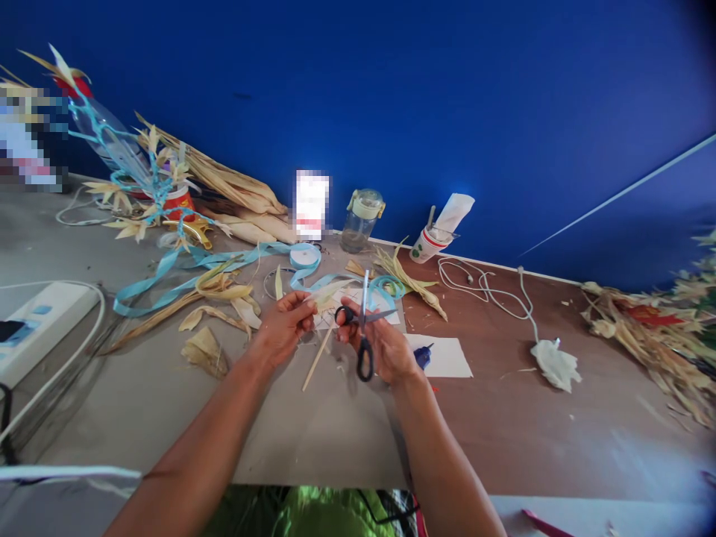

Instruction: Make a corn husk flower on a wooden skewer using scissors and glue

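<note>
My left hand [286, 326] pinches a pale dried corn-husk strip [326, 296] above the table, fingers closed on it. My right hand [379, 344] grips black-handled scissors [362, 328], their blades spread open and pointing up beside the husk strip. A thin wooden stick [318, 358] lies slanted on the table just under both hands. A white sheet [385, 313] lies beneath the hands.
Light-blue ribbon [212, 261] and a ribbon roll [305, 256] trail left among loose husks [215, 321]. A jar [361, 220], a paper cup [428, 245], white cable [492, 291], a power strip [39, 321] and dried husk piles [654, 335] ring the grey board [313, 432].
</note>
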